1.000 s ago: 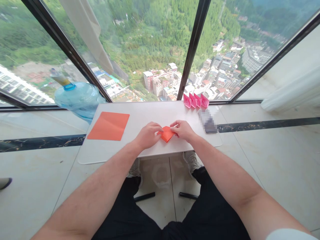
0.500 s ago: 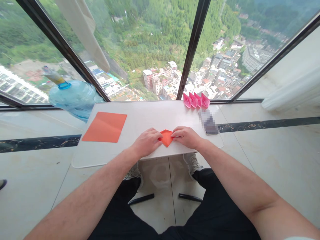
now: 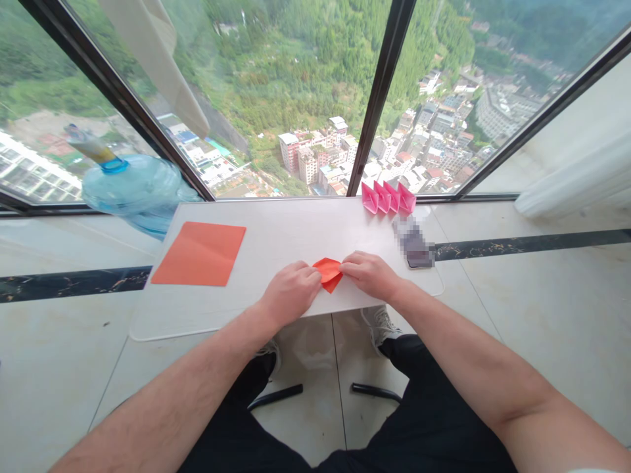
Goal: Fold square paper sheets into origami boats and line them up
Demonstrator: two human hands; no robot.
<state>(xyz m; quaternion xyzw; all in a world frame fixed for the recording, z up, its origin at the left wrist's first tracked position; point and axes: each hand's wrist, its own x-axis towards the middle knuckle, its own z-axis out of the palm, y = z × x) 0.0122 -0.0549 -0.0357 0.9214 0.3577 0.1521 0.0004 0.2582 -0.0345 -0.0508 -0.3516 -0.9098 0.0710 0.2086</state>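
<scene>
Folded orange paper (image 3: 328, 270), one; at near side of table, right of middle, between both hands. White table (image 3: 276, 230), one; beneath the work. Loose orange sheet (image 3: 200, 254), one; flat at left. Left hand (image 3: 292, 291): fingers pinched on left corner of paper. Right hand (image 3: 371, 274): thumb and fingers pinched on right corner. Pink folded pieces (image 3: 382, 199), four; in a row at far right. Upper layer (image 3: 328, 263) of paper: bowed, seemingly parted from pointed layer (image 3: 332, 286) at near side; contact of that point with table, cannot tell.

Step in hand, by judgement: shaping of upper layer, both corners gripped. Called for next, by judgement: equal hold at both sides, layers kept centred, crease set without tearing.

Compared with half a second earlier: upper layer more bowed; flat diamond outline gone; both hands at same corners.
</scene>
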